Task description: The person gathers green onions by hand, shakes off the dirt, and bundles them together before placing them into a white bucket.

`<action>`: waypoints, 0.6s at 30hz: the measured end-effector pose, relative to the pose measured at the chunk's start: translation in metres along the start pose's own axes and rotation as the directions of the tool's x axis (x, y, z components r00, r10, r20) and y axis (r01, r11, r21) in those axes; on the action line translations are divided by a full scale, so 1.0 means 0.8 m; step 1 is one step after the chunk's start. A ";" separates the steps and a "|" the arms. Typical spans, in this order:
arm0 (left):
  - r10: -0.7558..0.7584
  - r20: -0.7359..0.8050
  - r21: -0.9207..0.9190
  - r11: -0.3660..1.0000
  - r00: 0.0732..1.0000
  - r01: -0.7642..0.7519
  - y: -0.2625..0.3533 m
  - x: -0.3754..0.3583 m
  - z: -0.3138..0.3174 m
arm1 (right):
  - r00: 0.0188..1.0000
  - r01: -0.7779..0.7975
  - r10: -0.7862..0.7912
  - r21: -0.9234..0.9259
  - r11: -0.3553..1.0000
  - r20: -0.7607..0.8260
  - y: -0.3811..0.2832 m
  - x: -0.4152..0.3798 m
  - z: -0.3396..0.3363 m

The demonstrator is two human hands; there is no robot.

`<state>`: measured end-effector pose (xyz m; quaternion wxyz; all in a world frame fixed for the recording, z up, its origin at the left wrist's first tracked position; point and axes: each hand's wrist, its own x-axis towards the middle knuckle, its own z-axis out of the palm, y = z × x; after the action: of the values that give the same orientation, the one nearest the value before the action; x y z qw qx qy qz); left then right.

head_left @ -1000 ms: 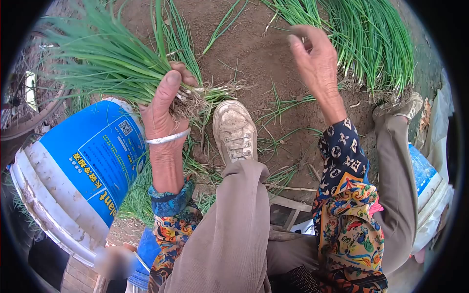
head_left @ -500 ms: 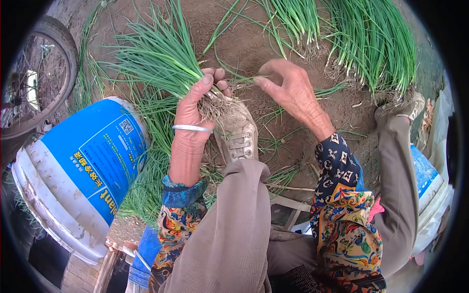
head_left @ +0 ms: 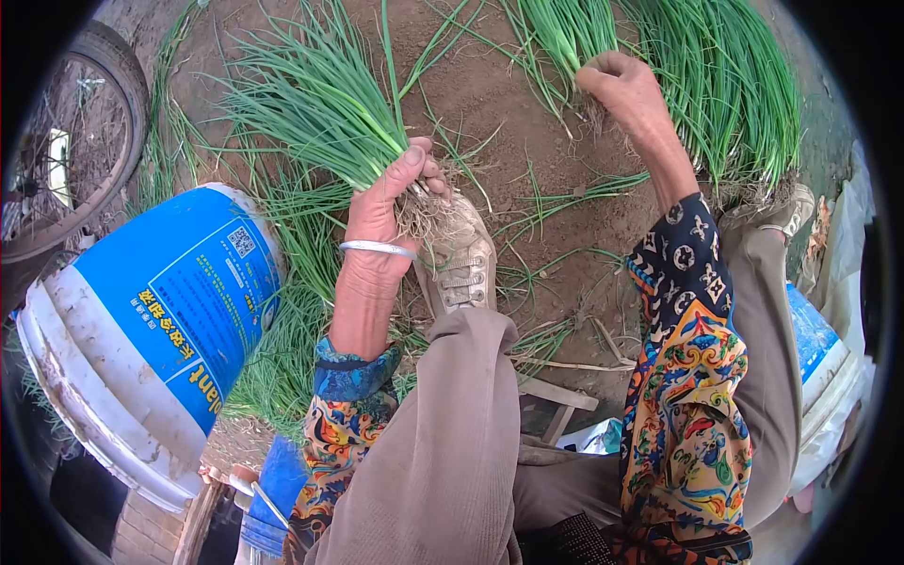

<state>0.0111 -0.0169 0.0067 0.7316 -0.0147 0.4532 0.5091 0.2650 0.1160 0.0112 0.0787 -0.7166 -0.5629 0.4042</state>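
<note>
My left hand (head_left: 391, 193) is closed around a bunch of green onions (head_left: 320, 113). Their leaves fan out to the upper left, and the tangled roots hang below my fingers, over the shoe (head_left: 460, 259). Up and to the right, my right hand (head_left: 629, 99) has its thumb and fingers pinched together at the stem ends of a small pile of green onions (head_left: 570, 33) on the soil. The curled hand partly hides what lies between its fingertips. A larger pile of green onions (head_left: 730, 85) lies just right of that hand, roots toward me.
A white bucket with a blue label (head_left: 179, 292) lies tilted at the left, below a bicycle wheel (head_left: 80, 141). Loose green leaves (head_left: 292, 348) litter the soil (head_left: 499, 122). A second blue-labelled bucket (head_left: 812, 334) stands at the far right, beside plastic sheeting (head_left: 852, 245).
My right hand has moved up and right, from beside the held bunch to the small pile. The thin strand it pinched is no longer in its fingers. My left hand still holds its bunch.
</note>
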 end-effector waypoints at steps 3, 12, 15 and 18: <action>-0.016 -0.028 0.014 1.000 0.999 0.017 -0.001 0.000 0.004 | 0.988 0.113 -0.156 0.686 0.719 0.002 0.012 -0.014 0.010; 0.064 -0.058 0.219 0.974 0.996 -0.050 -0.019 0.006 0.031 | 0.926 -0.111 -0.213 0.762 0.638 0.312 -0.020 -0.092 0.063; 0.063 -0.042 0.202 0.978 0.997 -0.054 -0.027 0.010 0.035 | 0.890 -0.238 -0.213 0.809 0.537 0.403 -0.024 -0.110 0.080; 0.064 -0.016 0.212 0.975 0.998 -0.059 -0.026 0.007 0.034 | 0.847 -0.336 -0.209 0.798 0.500 0.488 -0.026 -0.115 0.081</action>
<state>0.0447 -0.0095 0.0095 0.7078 0.0714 0.5134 0.4800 0.2023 0.0209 0.0252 0.2522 -0.4608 -0.2551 0.8118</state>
